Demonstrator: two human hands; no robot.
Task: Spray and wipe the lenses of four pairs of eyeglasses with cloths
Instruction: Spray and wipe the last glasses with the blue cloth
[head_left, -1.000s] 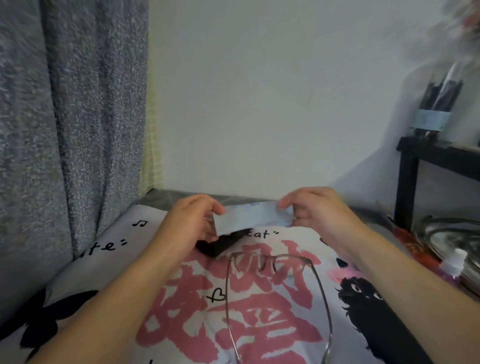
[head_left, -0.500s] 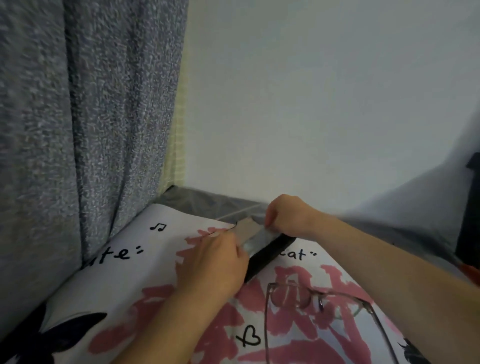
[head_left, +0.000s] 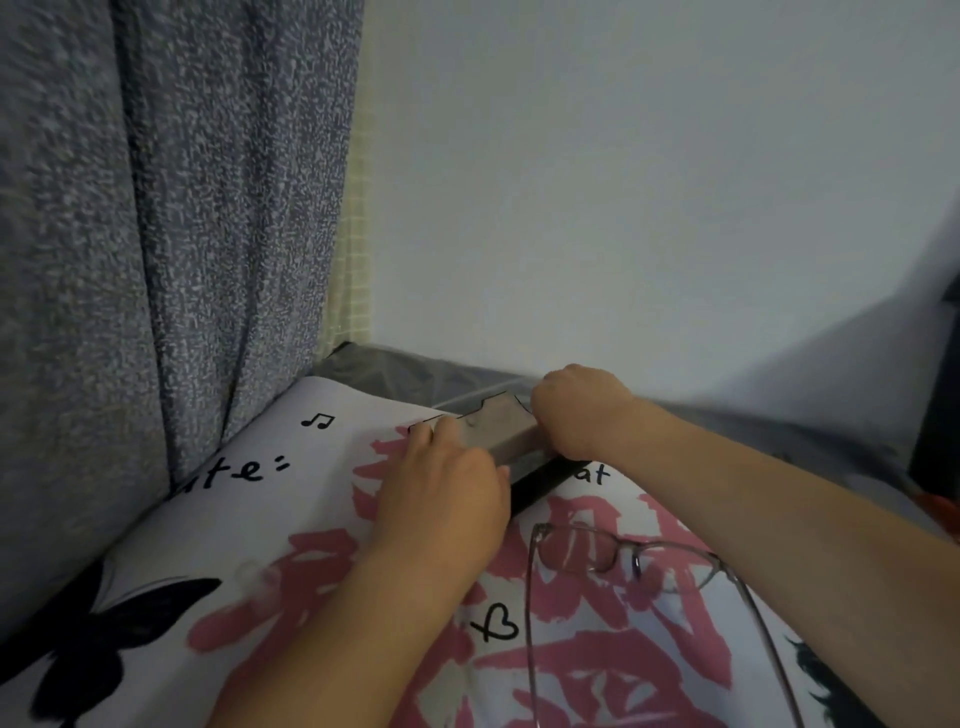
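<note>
Right now both hands are busy at the far side of the printed cover (head_left: 311, 499). They hold a small folded grey cloth (head_left: 498, 428) between them. The left hand (head_left: 441, 493) has its fingers curled over the near left end of the cloth. The right hand (head_left: 576, 410) is bunched up like a fist and pinches the far right end. So both hands are closed on the same cloth, one at each end.

Just under the cloth lies a long black case (head_left: 535, 480). The cloth sits on top of it, and only the near edge of the case shows. You cannot tell if the case is open or closed.

One pair of eyeglasses (head_left: 623, 558) lies on the cover, near the person and a bit to the right. They are thin and see-through, with the lenses on the far side and the two long arms pointing toward the person. The right forearm passes over their right side. They lie close to the case but do not touch it. No hand touches the glasses.

The cover is white with big pink shapes, a black music note, a small heart and a black butterfly. A grey speckled curtain (head_left: 171, 234) hangs on the left. A plain pale wall (head_left: 649, 182) stands at the far side. Something dark sits at the far right edge, too blurry to tell.
</note>
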